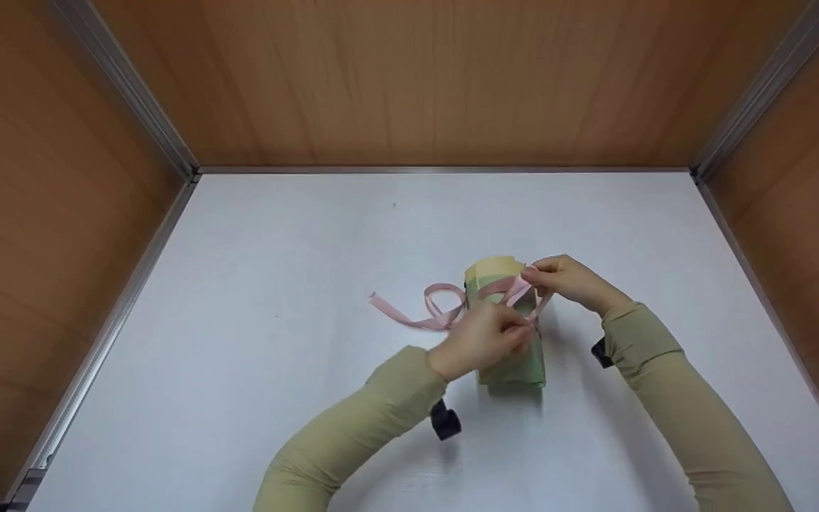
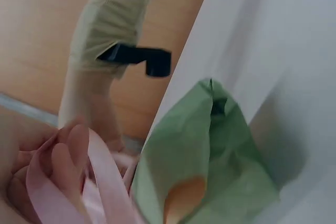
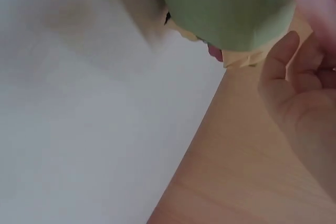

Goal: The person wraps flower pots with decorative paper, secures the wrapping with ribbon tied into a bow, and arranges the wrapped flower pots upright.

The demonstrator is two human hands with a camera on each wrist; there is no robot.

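A bundle (image 1: 512, 371) wrapped in green and pale yellow paper lies on the white table. Pink ribbon (image 1: 409, 323) passes around its middle, with a curled loop and a loose tail stretching left. My left hand (image 1: 480, 340) is over the front of the wrap, its curled fingers gripping the ribbon. At the bundle's upper right, my right hand (image 1: 571, 281) pinches a raised loop of the ribbon between thumb and fingers. The folded green paper end (image 2: 178, 145) shows in the left wrist view. Small dark red bits (image 3: 215, 52) peek out at the paper's edge in the right wrist view.
Wooden panels (image 1: 409, 85) with metal frame strips (image 1: 445, 170) enclose the white table (image 1: 274, 398) at the back and both sides. Black camera mounts (image 1: 445, 419) hang below the sleeved wrists.
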